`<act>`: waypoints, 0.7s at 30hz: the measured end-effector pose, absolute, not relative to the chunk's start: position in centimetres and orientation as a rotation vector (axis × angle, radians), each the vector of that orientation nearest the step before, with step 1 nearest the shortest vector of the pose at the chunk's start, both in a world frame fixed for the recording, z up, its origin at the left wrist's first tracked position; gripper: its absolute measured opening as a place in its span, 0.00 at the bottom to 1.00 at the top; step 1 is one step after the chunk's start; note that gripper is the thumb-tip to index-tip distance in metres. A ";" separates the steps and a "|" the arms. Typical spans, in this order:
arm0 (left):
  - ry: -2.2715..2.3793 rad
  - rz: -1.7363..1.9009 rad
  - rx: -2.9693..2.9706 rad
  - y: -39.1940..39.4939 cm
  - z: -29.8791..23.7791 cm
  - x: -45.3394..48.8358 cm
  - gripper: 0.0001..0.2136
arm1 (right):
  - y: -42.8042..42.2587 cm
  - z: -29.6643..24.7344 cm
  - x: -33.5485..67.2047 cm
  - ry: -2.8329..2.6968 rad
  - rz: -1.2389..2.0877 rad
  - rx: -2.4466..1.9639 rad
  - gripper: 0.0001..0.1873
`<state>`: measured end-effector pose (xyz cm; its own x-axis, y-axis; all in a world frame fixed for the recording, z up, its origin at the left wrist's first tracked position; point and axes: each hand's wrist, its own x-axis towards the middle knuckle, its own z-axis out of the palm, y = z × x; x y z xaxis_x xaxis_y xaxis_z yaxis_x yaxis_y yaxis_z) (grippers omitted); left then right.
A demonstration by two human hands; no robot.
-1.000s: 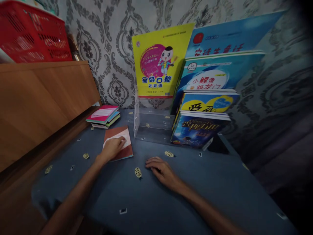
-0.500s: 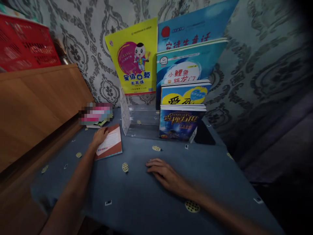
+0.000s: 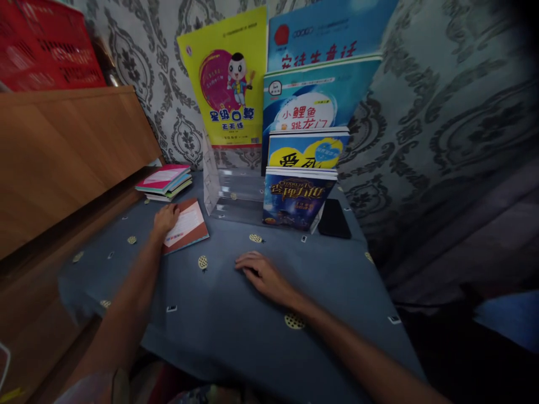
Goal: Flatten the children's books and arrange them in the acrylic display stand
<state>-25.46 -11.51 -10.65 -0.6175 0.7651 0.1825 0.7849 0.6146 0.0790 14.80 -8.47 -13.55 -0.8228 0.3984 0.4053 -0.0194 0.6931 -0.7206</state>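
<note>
My left hand [image 3: 166, 219] lies on the left part of a thin book [image 3: 191, 229] with a brown and white cover, which rests flat on the table. Its fingers are loosely bent over the cover, with no visible grip on the book. Just behind it sits a small stack of books [image 3: 164, 182], a pink one on top. Palm down on the cloth, my right hand [image 3: 261, 275] holds nothing, its fingers a little apart and slightly curved. In front of both hands stands a clear tiered rack [image 3: 242, 193]; its right side bears a dark blue book [image 3: 295, 199].
Higher on the rack stand a yellow workbook [image 3: 231, 84], a teal book [image 3: 337, 84] and more blue books. A black flat object [image 3: 334, 219] lies right of the rack. To the left, a wooden cabinet [image 3: 76, 151] carries a red basket [image 3: 50, 47]. A patterned blue cloth [image 3: 219, 320] covers the table.
The view has shifted, so the table and rack appear higher and more to the left. My left hand stays on the book; my right hand still rests on the cloth.
</note>
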 end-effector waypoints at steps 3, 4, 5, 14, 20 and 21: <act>-2.734 -0.225 -1.246 -12.2 -10.3 -24.1 0.22 | -8.5 -13.2 14.7 -2.377 0.982 -0.280 0.16; -2.745 -0.222 -1.223 -12.5 -10.2 -23.6 0.22 | -8.5 -13.1 14.7 -2.386 0.972 -0.276 0.16; -2.754 -0.218 -1.203 -12.7 -10.2 -23.0 0.22 | -8.5 -13.1 14.7 -2.391 0.964 -0.275 0.16; -2.765 -0.093 -1.137 -14.9 -9.5 -16.9 0.20 | -8.6 -13.9 14.9 -2.413 0.849 -0.210 0.16; -2.686 0.015 -1.209 -16.2 -8.7 -12.4 0.21 | -8.3 -14.1 15.0 -2.292 0.723 -0.374 0.18; -2.665 0.046 -1.216 -16.5 -8.6 -11.7 0.21 | -8.2 -14.1 15.0 -2.268 0.712 -0.414 0.18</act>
<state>-11.69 -16.46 -8.60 -0.6366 0.7502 0.1787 0.7436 0.6585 -0.1155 14.97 -8.21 -14.08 -0.6945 0.4783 0.5375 0.0854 0.7965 -0.5986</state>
